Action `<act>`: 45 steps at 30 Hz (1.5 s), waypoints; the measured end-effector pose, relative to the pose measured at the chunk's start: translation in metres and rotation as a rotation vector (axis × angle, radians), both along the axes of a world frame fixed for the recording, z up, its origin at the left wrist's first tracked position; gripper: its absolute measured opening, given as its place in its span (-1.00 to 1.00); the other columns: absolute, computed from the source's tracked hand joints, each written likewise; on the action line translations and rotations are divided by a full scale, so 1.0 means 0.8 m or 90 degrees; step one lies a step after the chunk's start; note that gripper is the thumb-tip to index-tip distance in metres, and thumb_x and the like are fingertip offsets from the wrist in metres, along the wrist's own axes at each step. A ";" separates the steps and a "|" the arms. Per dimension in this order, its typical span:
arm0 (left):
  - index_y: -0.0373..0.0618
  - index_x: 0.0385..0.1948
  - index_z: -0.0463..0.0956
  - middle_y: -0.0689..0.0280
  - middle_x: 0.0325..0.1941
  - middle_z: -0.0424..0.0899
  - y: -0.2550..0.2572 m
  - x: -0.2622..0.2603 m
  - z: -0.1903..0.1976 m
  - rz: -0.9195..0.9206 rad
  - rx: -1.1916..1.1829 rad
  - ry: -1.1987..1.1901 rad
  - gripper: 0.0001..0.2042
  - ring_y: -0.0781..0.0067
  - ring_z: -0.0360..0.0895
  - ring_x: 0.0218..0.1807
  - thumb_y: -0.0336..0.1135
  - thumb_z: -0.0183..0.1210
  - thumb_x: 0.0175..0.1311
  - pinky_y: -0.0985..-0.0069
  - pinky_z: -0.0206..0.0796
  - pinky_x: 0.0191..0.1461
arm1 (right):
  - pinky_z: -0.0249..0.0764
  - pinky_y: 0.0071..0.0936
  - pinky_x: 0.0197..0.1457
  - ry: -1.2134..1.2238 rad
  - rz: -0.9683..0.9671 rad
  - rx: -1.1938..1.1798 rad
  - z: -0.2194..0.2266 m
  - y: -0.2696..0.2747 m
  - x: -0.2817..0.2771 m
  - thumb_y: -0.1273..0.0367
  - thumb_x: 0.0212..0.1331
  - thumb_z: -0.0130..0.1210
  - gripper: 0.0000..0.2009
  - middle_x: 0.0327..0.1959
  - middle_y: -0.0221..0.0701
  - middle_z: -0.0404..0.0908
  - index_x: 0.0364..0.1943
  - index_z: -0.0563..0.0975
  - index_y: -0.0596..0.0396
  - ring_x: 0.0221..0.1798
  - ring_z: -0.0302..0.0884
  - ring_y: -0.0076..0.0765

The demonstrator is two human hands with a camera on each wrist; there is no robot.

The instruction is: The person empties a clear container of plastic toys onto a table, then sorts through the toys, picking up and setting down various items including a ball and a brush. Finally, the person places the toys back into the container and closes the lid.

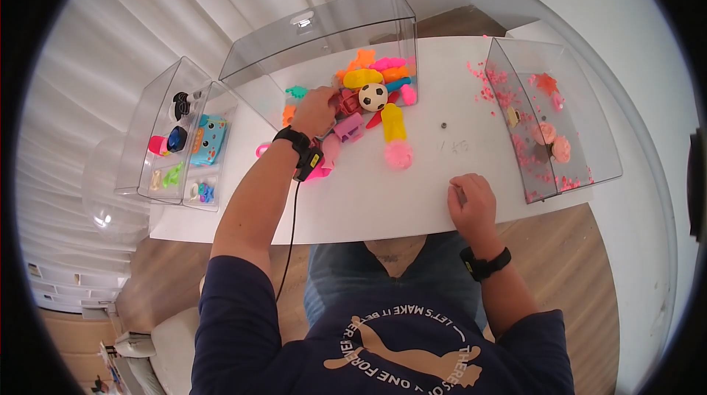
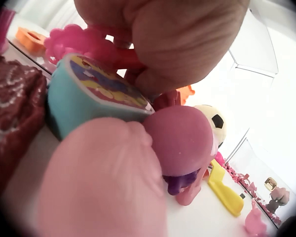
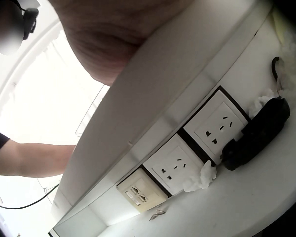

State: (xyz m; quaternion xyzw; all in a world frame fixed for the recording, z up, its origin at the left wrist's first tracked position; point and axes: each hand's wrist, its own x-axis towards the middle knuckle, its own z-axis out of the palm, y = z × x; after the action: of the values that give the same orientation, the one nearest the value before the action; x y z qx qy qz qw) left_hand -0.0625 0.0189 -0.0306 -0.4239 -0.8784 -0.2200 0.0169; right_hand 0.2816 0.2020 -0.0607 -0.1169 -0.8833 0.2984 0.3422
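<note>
My left hand (image 1: 315,111) reaches into the toy pile at the front of the large clear box. In the left wrist view its curled fingers pinch the stem of a pink scalloped toy (image 2: 81,45), their tips partly hidden. Just below lies a light-blue toy with a picture face (image 2: 96,94), beside a smooth pink toy (image 2: 103,177) and a purple-pink one (image 2: 182,140). A soccer ball (image 1: 373,97) and a yellow toy (image 1: 394,124) lie to its right. My right hand (image 1: 473,203) rests near the table's front edge, fingers loosely curled, holding nothing.
The large clear box (image 1: 317,30) stands at the back. Another clear box (image 1: 129,163) with small toys is at the left, and a third (image 1: 604,167) with pink bits and flowers at the right. A small dark object (image 1: 443,125) lies mid-table. Wall sockets (image 3: 172,165) show below the tabletop.
</note>
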 end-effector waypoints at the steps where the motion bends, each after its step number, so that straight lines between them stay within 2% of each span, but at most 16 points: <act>1: -0.28 -0.05 0.57 -0.02 -0.03 0.64 -0.002 0.002 0.001 -0.005 0.002 -0.017 -0.72 -0.05 0.54 0.06 -0.48 0.07 0.22 0.25 0.38 0.16 | 0.46 -0.22 -0.19 0.001 0.002 -0.004 0.000 0.000 0.000 0.53 0.00 0.19 -0.89 -0.37 -0.28 0.56 -0.36 0.54 0.13 -0.26 0.51 -0.05; 3: -0.29 -0.04 0.56 -0.02 -0.04 0.64 -0.005 0.006 0.002 -0.017 0.005 -0.051 -0.71 -0.06 0.55 0.04 -0.49 0.06 0.20 0.25 0.38 0.13 | 0.46 -0.22 -0.19 0.002 0.002 -0.005 0.000 0.000 0.000 0.53 0.00 0.19 -0.89 -0.37 -0.28 0.55 -0.36 0.54 0.13 -0.26 0.51 -0.05; 9: -0.20 -0.05 0.57 0.05 0.04 0.61 -0.024 0.029 -0.007 -0.020 0.009 -0.049 -0.66 -0.08 0.44 0.14 -0.55 0.06 0.08 0.17 0.30 0.24 | 0.46 -0.22 -0.19 0.008 0.003 0.001 0.000 0.000 0.001 0.53 -0.01 0.20 -0.88 -0.37 -0.29 0.55 -0.36 0.54 0.12 -0.25 0.51 -0.06; 12: -0.28 -0.12 0.58 0.01 -0.09 0.64 -0.035 0.036 -0.012 -0.048 0.038 0.044 -0.73 -0.09 0.50 0.03 -0.56 0.02 0.15 0.21 0.35 0.15 | 0.46 -0.22 -0.19 0.010 0.005 0.000 -0.003 0.001 0.001 0.53 -0.01 0.20 -0.88 -0.37 -0.29 0.56 -0.36 0.54 0.12 -0.25 0.51 -0.06; 18: -0.25 -0.14 0.58 0.05 -0.05 0.63 -0.051 0.047 -0.012 -0.025 0.030 0.000 -0.75 -0.08 0.49 0.06 -0.57 0.07 0.14 0.20 0.33 0.20 | 0.47 -0.22 -0.18 0.009 0.004 0.000 -0.005 0.001 0.002 0.52 -0.01 0.20 -0.88 -0.36 -0.29 0.56 -0.36 0.55 0.12 -0.24 0.52 -0.06; 21: -0.23 -0.10 0.58 0.06 0.00 0.63 -0.059 0.042 -0.015 -0.042 0.021 0.016 -0.75 -0.06 0.49 0.08 -0.54 0.13 0.15 0.22 0.33 0.22 | 0.47 -0.22 -0.18 0.007 0.002 0.003 -0.004 0.001 0.003 0.52 -0.02 0.21 -0.88 -0.36 -0.28 0.57 -0.36 0.55 0.12 -0.24 0.52 -0.07; 24: -0.20 -0.04 0.57 0.08 0.07 0.61 -0.057 0.039 -0.007 0.019 -0.016 -0.066 -0.72 -0.04 0.48 0.14 -0.43 0.18 0.19 0.24 0.30 0.28 | 0.47 -0.22 -0.17 0.004 0.002 0.004 -0.004 0.001 0.003 0.52 -0.02 0.21 -0.88 -0.36 -0.28 0.57 -0.36 0.55 0.12 -0.24 0.53 -0.06; 27: -0.20 0.01 0.55 0.05 0.12 0.59 -0.031 0.045 0.036 0.044 -0.019 -0.026 -0.65 -0.03 0.45 0.21 -0.30 0.23 0.20 0.24 0.27 0.32 | 0.47 -0.22 -0.17 0.003 0.006 0.004 -0.003 0.000 0.002 0.52 -0.02 0.21 -0.88 -0.36 -0.28 0.57 -0.36 0.55 0.13 -0.24 0.52 -0.06; 30: -0.23 0.09 0.50 0.00 0.16 0.55 0.004 0.014 0.033 -0.010 0.035 0.072 -0.56 -0.04 0.42 0.25 -0.21 0.23 0.20 0.22 0.25 0.35 | 0.47 -0.22 -0.17 0.009 0.011 0.007 -0.005 0.001 0.001 0.52 -0.02 0.21 -0.88 -0.36 -0.28 0.57 -0.35 0.56 0.13 -0.24 0.52 -0.05; 33: -0.22 0.14 0.45 0.06 0.14 0.56 0.049 0.011 0.033 -0.018 0.035 0.136 -0.52 -0.04 0.45 0.19 -0.23 0.23 0.18 0.23 0.31 0.29 | 0.46 -0.21 -0.18 0.014 0.012 0.008 -0.002 0.002 0.002 0.52 -0.03 0.21 -0.87 -0.37 -0.27 0.57 -0.35 0.56 0.13 -0.26 0.52 -0.05; 36: -0.21 0.20 0.40 0.02 0.13 0.56 0.082 -0.006 0.015 0.013 -0.008 0.155 -0.45 -0.08 0.45 0.18 -0.14 0.24 0.19 0.20 0.32 0.28 | 0.46 -0.21 -0.19 0.018 0.012 0.008 0.000 0.004 0.001 0.52 -0.04 0.21 -0.86 -0.37 -0.27 0.57 -0.35 0.56 0.12 -0.27 0.51 -0.05; 39: -0.23 0.14 0.46 -0.01 0.07 0.57 0.097 -0.008 0.010 0.073 0.005 0.124 -0.46 -0.10 0.46 0.13 -0.08 0.24 0.19 0.17 0.33 0.25 | 0.46 -0.22 -0.20 0.012 0.015 0.001 0.002 0.004 0.002 0.52 -0.04 0.21 -0.86 -0.38 -0.28 0.57 -0.35 0.57 0.12 -0.28 0.51 -0.07; 42: -0.22 0.06 0.54 -0.02 0.02 0.57 0.099 -0.021 0.006 0.045 -0.033 0.121 -0.47 -0.11 0.47 0.09 0.01 0.24 0.18 0.16 0.34 0.22 | 0.46 -0.23 -0.20 0.004 0.018 -0.002 0.001 0.004 0.002 0.52 -0.04 0.22 -0.86 -0.38 -0.29 0.57 -0.35 0.57 0.12 -0.29 0.50 -0.08; 45: -0.19 -0.04 0.60 -0.02 0.01 0.58 0.105 -0.013 0.014 0.066 -0.107 0.051 -0.50 -0.11 0.47 0.08 0.07 0.21 0.18 0.16 0.34 0.22 | 0.46 -0.23 -0.21 -0.001 0.019 -0.002 0.004 0.004 0.001 0.52 -0.04 0.21 -0.87 -0.38 -0.30 0.57 -0.35 0.57 0.12 -0.29 0.51 -0.08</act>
State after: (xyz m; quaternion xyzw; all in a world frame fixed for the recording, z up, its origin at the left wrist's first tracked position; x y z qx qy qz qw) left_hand -0.0725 0.1026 -0.0193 -0.3860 -0.9132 -0.1275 0.0280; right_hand 0.2825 0.2051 -0.0578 -0.1049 -0.8848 0.3047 0.3366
